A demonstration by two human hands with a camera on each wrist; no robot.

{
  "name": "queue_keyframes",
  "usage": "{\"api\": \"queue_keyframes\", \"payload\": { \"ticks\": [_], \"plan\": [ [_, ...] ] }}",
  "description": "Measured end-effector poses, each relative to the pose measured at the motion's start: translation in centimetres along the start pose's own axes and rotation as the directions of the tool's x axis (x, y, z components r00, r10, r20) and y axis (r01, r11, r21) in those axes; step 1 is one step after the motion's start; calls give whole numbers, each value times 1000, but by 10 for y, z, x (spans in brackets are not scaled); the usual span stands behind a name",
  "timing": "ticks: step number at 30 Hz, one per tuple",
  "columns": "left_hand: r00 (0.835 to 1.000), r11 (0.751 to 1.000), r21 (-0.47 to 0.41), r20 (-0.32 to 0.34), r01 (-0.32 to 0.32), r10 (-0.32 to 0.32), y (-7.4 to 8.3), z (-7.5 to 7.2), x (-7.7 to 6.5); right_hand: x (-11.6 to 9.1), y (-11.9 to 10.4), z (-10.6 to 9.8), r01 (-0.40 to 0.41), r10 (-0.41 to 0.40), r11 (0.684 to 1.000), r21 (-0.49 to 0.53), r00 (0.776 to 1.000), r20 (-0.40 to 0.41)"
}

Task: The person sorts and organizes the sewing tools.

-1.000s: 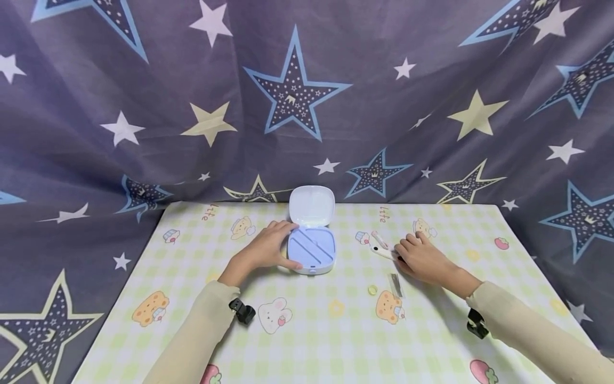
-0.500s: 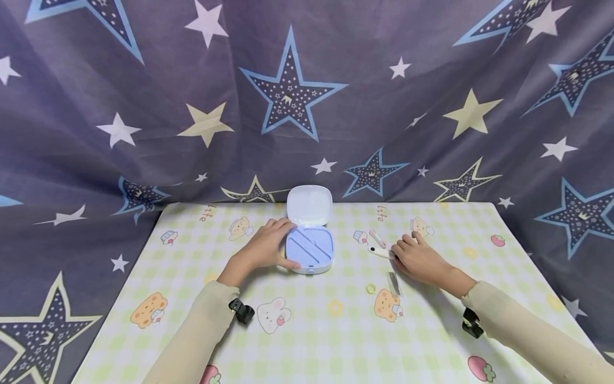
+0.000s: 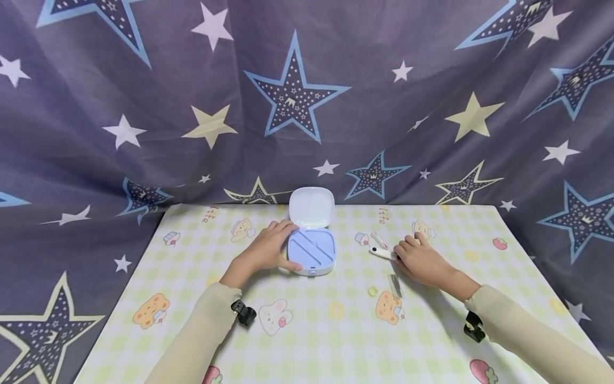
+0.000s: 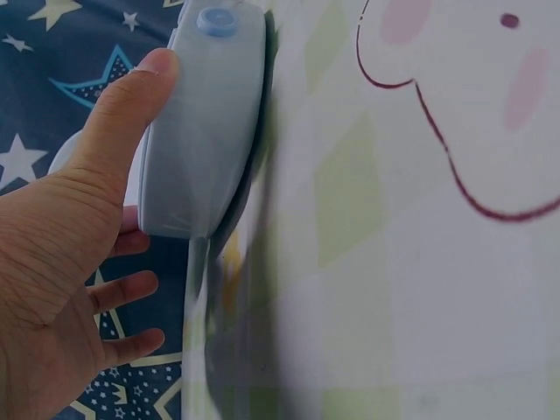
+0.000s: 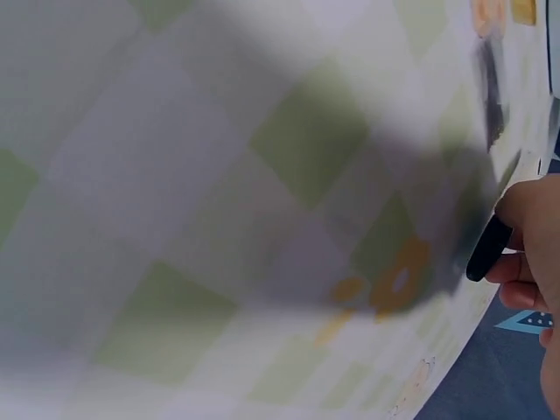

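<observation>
A light blue lidded case (image 3: 312,250) stands on the table with its white lid (image 3: 312,207) raised at the back. Two diagonal ridges cross its inner tray. My left hand (image 3: 268,248) grips the case at its left side, thumb near the front edge and fingertips by the back corner. In the left wrist view, the thumb (image 4: 131,109) presses the case's wall beside a round blue button (image 4: 217,22). My right hand (image 3: 422,261) pinches a slim white tool (image 3: 382,253) with a black dot; its black end (image 5: 490,249) shows in the right wrist view. The tool's kind is unclear.
A small pink-and-white stick (image 3: 379,240) lies just behind the white tool. Nearer to me are a clear packet with dark thin pieces (image 3: 395,286) and a yellowish ring (image 3: 372,291). A star-patterned curtain (image 3: 307,106) hangs behind the checked table (image 3: 326,341).
The white tool's visible end looks slightly turned in my right hand, its outline fuller than one second ago. My left hand and the case keep their places.
</observation>
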State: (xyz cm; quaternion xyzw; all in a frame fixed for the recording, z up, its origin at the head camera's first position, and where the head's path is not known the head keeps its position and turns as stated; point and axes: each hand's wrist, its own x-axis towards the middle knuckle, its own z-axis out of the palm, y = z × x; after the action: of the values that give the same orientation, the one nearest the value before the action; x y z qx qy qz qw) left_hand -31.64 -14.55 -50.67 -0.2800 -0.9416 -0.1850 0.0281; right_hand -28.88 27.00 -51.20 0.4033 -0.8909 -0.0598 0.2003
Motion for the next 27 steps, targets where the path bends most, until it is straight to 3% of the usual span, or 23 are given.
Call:
{"api": "queue_keyframes", "payload": {
  "ticks": [3, 12, 21, 27],
  "plan": [
    [1000, 1000, -2, -19, -7, 7, 0, -2, -1, 6, 0, -6, 2, -2, 1000, 0, 999, -36],
    [1000, 1000, 1, 12, -3, 3, 2, -4, -4, 35, -11, -26, 16, -9, 998, 59, 993, -118],
    [1000, 1000, 2, 21, -1, 1, 2, 5, -4, 63, -43, -50, -124, 139, 978, 168, 987, -83],
    [1000, 1000, 14, -3, -10, 10, -1, 2, -3, 88, -57, -57, -169, 186, 971, 170, 978, -93]
  ]
}}
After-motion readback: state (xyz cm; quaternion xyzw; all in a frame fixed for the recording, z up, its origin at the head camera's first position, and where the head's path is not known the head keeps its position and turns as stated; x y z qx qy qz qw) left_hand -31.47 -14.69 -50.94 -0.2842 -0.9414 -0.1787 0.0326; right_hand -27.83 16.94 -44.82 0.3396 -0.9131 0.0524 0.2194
